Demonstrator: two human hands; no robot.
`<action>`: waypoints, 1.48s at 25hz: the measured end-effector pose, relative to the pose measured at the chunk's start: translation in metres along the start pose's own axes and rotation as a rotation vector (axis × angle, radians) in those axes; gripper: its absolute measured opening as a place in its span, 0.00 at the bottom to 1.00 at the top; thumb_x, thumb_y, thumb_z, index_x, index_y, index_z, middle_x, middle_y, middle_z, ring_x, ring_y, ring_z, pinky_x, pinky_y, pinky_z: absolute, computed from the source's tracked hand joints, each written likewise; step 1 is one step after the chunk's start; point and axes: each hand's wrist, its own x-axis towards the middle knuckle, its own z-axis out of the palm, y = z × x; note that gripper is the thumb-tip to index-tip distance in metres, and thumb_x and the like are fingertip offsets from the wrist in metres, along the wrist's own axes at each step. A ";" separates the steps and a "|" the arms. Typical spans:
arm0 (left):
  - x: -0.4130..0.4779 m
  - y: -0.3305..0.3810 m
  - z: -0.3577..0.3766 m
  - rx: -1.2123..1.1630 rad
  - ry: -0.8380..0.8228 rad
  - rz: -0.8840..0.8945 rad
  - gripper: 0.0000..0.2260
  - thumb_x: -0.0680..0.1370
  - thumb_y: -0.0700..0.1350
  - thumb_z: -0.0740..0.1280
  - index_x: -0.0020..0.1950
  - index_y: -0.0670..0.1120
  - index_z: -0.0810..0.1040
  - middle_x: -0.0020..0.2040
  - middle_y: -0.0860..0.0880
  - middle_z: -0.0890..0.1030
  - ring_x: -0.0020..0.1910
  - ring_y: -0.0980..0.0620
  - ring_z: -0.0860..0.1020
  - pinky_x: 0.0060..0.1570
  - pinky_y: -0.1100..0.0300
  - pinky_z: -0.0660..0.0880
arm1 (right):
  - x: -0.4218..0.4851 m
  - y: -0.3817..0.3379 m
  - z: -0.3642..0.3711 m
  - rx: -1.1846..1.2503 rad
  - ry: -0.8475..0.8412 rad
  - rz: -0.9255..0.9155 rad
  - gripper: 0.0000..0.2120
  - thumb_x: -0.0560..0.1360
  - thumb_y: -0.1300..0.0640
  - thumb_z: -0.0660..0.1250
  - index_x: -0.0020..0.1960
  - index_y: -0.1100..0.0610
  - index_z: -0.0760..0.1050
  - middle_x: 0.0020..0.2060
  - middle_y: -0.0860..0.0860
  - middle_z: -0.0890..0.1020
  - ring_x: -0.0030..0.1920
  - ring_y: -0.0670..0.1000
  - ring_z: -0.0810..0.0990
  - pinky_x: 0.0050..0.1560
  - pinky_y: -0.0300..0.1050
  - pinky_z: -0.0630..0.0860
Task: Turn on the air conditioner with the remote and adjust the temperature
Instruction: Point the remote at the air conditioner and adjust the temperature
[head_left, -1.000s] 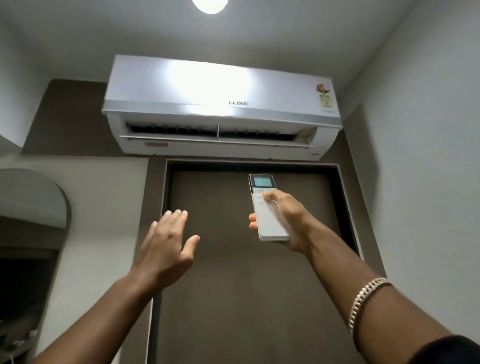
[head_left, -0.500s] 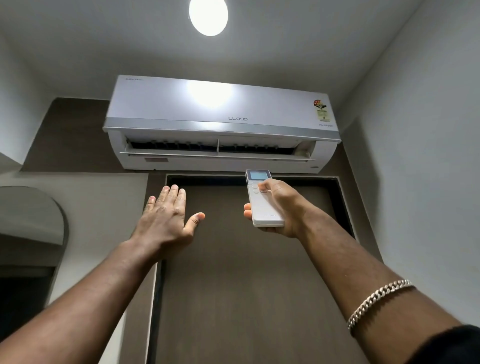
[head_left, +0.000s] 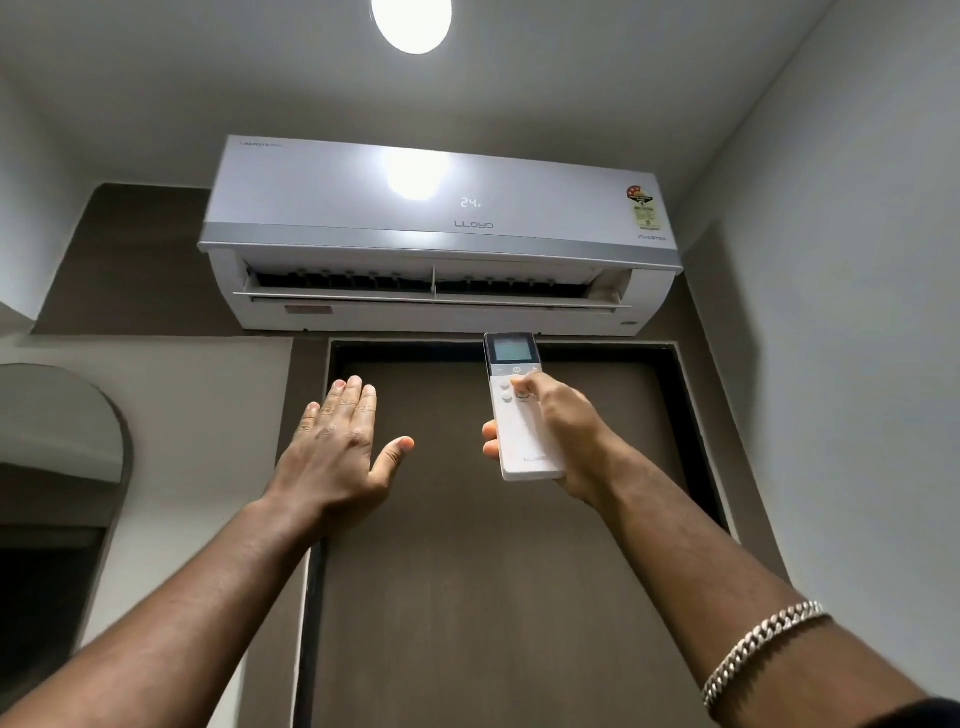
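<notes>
Right hand (head_left: 566, 431) is wrapped tight on the slim white plastic remote (head_left: 522, 415) w/ thumb on the btns, left hand (head_left: 337, 447) flat & empty, so aim at the long white wall AC (head_left: 363, 208) showing 24 & press temp slowly.

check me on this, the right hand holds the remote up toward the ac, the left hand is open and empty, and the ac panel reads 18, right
Not quite: the head view shows the air conditioner panel reading 24, not 18. The rest stands: the right hand holds the remote up toward the unit, thumb on its buttons, and the left hand is open and empty.
</notes>
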 end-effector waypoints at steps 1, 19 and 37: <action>-0.002 0.000 0.003 0.004 0.003 0.003 0.36 0.76 0.64 0.48 0.76 0.43 0.47 0.79 0.43 0.47 0.77 0.49 0.44 0.75 0.51 0.44 | -0.002 0.007 0.002 0.004 -0.009 -0.034 0.12 0.79 0.52 0.59 0.54 0.60 0.72 0.34 0.61 0.85 0.30 0.59 0.85 0.28 0.44 0.80; -0.010 -0.001 0.018 0.048 0.020 0.049 0.39 0.73 0.67 0.42 0.76 0.43 0.45 0.78 0.44 0.46 0.77 0.48 0.42 0.75 0.51 0.43 | -0.004 0.067 0.010 -0.048 0.009 -0.148 0.07 0.81 0.53 0.59 0.53 0.56 0.72 0.41 0.62 0.82 0.32 0.53 0.84 0.28 0.44 0.80; -0.007 -0.001 0.021 0.052 0.042 0.065 0.38 0.74 0.67 0.42 0.76 0.43 0.46 0.78 0.43 0.47 0.77 0.48 0.44 0.74 0.51 0.43 | 0.001 0.075 0.006 -0.017 0.010 -0.150 0.12 0.80 0.53 0.60 0.57 0.60 0.71 0.41 0.63 0.81 0.31 0.54 0.83 0.29 0.44 0.80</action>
